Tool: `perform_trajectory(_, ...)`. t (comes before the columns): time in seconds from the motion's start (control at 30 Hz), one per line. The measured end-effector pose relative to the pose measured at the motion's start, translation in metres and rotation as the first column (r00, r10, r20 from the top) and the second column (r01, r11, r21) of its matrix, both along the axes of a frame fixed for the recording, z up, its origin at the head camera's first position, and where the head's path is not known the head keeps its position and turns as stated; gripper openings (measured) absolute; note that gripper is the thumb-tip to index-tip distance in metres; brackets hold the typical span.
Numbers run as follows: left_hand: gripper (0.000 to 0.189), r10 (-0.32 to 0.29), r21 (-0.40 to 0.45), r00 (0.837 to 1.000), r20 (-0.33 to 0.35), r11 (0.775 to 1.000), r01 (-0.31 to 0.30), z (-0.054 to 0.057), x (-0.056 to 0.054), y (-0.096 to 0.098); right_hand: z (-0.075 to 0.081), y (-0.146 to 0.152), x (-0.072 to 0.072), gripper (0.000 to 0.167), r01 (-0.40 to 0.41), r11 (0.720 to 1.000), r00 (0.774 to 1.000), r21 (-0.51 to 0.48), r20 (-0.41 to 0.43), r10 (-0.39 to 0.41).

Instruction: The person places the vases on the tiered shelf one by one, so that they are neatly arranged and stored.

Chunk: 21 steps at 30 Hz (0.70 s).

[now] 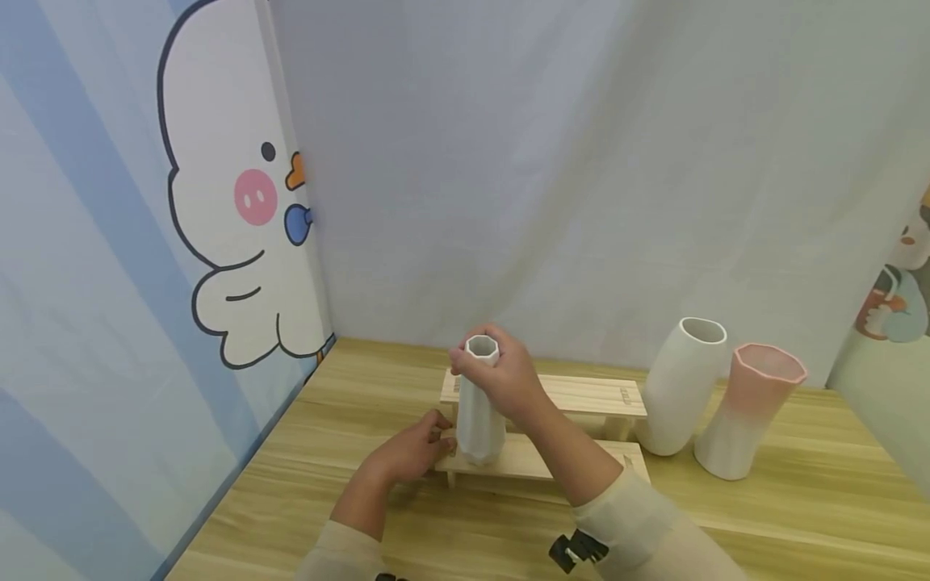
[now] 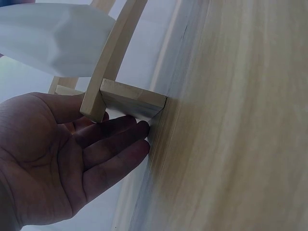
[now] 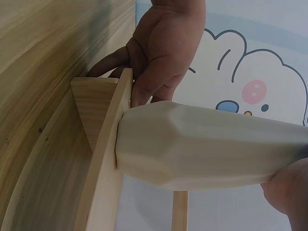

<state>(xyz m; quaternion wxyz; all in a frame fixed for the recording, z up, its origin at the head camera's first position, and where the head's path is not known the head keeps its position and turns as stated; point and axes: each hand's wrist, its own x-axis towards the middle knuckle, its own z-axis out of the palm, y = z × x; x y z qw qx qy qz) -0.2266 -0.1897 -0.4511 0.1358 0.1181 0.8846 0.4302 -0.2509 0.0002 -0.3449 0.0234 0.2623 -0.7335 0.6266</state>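
A slim white faceted vase (image 1: 479,428) stands on the lower step of a two-tier wooden stand (image 1: 538,458), near its left end. My right hand (image 1: 501,375) grips the vase close under its rim. In the right wrist view, the base of the vase (image 3: 159,144) meets the step's top face. At the left end of that step, my left hand (image 1: 410,448) holds the board's edge. The left wrist view shows the thumb on the vase side of the board and the other fingers (image 2: 118,166) reaching under it, beside the stand's leg (image 2: 134,96).
Right of the stand are a tall white vase (image 1: 676,395) and a pink-and-white vase (image 1: 751,411) with a flared rim. The stand's upper step (image 1: 588,394) lies behind the lower one. A grey curtain (image 1: 545,177) hangs behind the wood-grain table (image 1: 349,387).
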Motion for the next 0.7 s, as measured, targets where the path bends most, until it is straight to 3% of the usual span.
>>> perform_trajectory(0.7,0.022,0.007,0.012,1.000,0.006,1.000,-0.007,0.0022,0.0026,0.0007,-0.0023,-0.0049,-0.0047,0.022,0.030,1.000,0.999,-0.002,0.012,-0.030)
